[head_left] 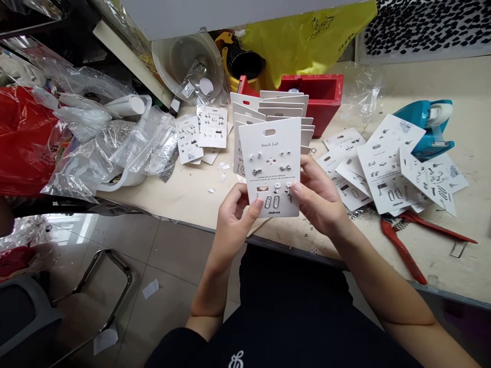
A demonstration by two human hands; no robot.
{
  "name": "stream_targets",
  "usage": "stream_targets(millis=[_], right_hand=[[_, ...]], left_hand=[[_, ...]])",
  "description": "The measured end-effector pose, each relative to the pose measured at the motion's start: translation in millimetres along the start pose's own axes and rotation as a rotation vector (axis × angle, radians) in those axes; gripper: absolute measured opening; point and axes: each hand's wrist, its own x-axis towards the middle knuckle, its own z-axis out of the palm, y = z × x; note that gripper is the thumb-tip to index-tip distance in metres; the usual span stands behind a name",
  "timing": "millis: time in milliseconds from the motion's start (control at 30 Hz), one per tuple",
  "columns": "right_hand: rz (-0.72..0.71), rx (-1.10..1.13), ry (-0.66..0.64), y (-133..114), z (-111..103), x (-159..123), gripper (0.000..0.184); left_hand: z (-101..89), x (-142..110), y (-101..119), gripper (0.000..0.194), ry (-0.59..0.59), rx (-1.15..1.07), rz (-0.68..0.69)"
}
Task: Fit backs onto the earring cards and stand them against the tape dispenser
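A white earring card [271, 145] is held upright over the table's front edge, with several small studs and a pair of oval link earrings on it. My left hand [236, 217] pinches its lower left corner, thumb in front and fingers behind. At the lower right edge, my right hand [320, 199] grips the same card, its thumb beside a dangling earring. Behind the card stand rows of similar cards [284, 105]. To the right lies a loose pile of earring cards [387, 174], and a smaller group of cards [212, 128] rests at the left.
Red-handled pliers [402, 245] lie near the front right edge, below a teal tape dispenser [425, 122]. A red box [326, 102] and a yellow bag [299, 46] stand at the back. Plastic bags [115, 143] crowd the left; a chair [123, 271] is below.
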Motion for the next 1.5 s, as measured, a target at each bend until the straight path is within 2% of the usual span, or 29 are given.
stream_targets(millis=[133, 300, 433, 533, 600, 767, 933, 1033, 1133, 1367, 1433, 1500], right_hand=[[0.007, 0.042, 0.031, 0, 2, 1, 0.036], [0.009, 0.103, 0.063, 1, 1, 3, 0.026], [0.056, 0.154, 0.066, 0, -1, 3, 0.028], [0.068, 0.171, 0.054, -2, -1, 3, 0.032], [0.053, 0.158, 0.038, -3, -1, 3, 0.030], [0.000, 0.136, -0.032, -4, -5, 2, 0.024], [-0.042, 0.114, -0.060, -5, -8, 2, 0.023], [-0.031, 0.089, -0.077, -6, -6, 1, 0.022], [-0.009, 0.077, -0.089, -7, -5, 1, 0.022], [-0.003, 0.095, -0.055, -5, -5, 1, 0.021], [0.000, 0.105, -0.032, -5, -5, 1, 0.021], [-0.001, 0.100, -0.003, -5, -4, 2, 0.020]], left_hand=[[-4.0, 1, -3, 0.027, -0.022, -0.087, -0.060], [-9.7, 1, -7, 0.029, -0.120, -0.276, -0.111], [-12.4, 4, -11, 0.027, -0.131, -0.321, -0.193], [-13.7, 6, -13, 0.041, -0.167, -0.314, -0.238], [-14.3, 8, -13, 0.044, -0.178, -0.332, -0.233], [-15.3, 12, -13, 0.034, -0.224, -0.361, -0.159], [-19.7, 16, -10, 0.018, -0.239, -0.293, -0.091], [-22.9, 18, -9, 0.014, -0.218, -0.257, -0.019], [-22.4, 19, -9, 0.023, -0.173, -0.268, 0.019], [-0.5, 17, -19, 0.025, -0.079, -0.434, -0.177], [4.2, 15, -20, 0.020, -0.027, -0.443, -0.163], [5.4, 12, -20, 0.015, 0.044, -0.393, -0.085]])
